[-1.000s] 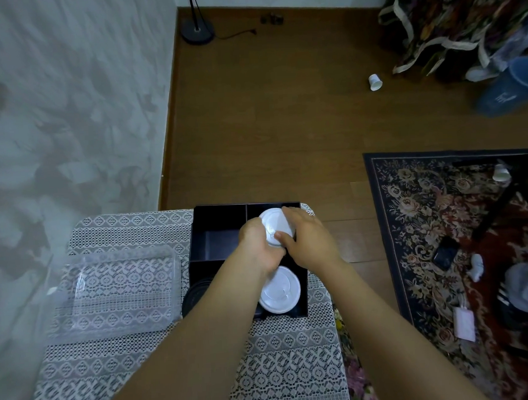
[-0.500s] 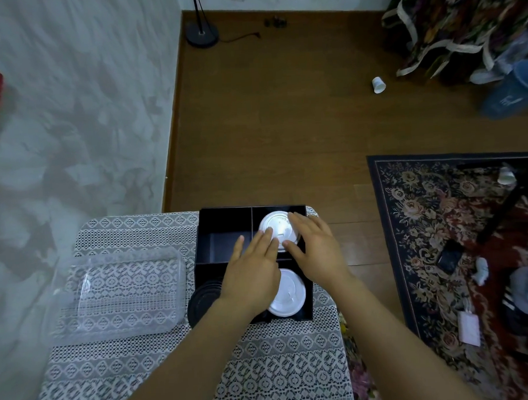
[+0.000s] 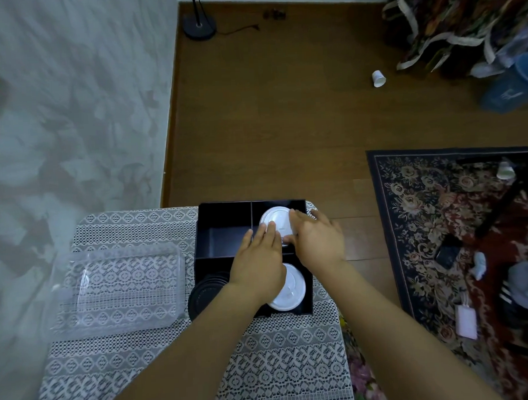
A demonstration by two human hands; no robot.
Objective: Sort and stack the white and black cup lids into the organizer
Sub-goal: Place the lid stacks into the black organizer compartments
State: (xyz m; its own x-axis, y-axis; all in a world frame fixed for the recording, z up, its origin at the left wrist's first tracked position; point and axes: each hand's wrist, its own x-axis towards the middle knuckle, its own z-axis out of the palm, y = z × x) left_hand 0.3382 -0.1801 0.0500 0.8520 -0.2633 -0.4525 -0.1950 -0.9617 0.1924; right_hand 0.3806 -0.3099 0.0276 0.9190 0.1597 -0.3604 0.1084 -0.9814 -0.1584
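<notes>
One lace-covered table (image 3: 279,365) is occupied by a clear tray (image 3: 118,291) at its left edge and a black organizer (image 3: 222,241) at its far right corner. The left hand (image 3: 259,260) and right hand (image 3: 316,243) are laid flat, fingers straight and gripping nothing, on white lids (image 3: 272,220) in the far right compartment. Black lids (image 3: 207,290) are stacked near left.

Before you, a black organizer (image 3: 223,207) shows a far white lid (image 3: 272,219), a near white lid (image 3: 292,292) and black lids (image 3: 206,290) at its near-left corner, all on a pale lace tablecloth (image 3: 143,371) patterned in rows of diamonds and ovals. The clear tray (image 3: 118,284) on your left lets that pattern show through. Beyond lie a brown wood floor (image 3: 268,109), a dark floral rug (image 3: 423,208) with red and cream blooms, and a grey-mottled white wall (image 3: 71,102).
</notes>
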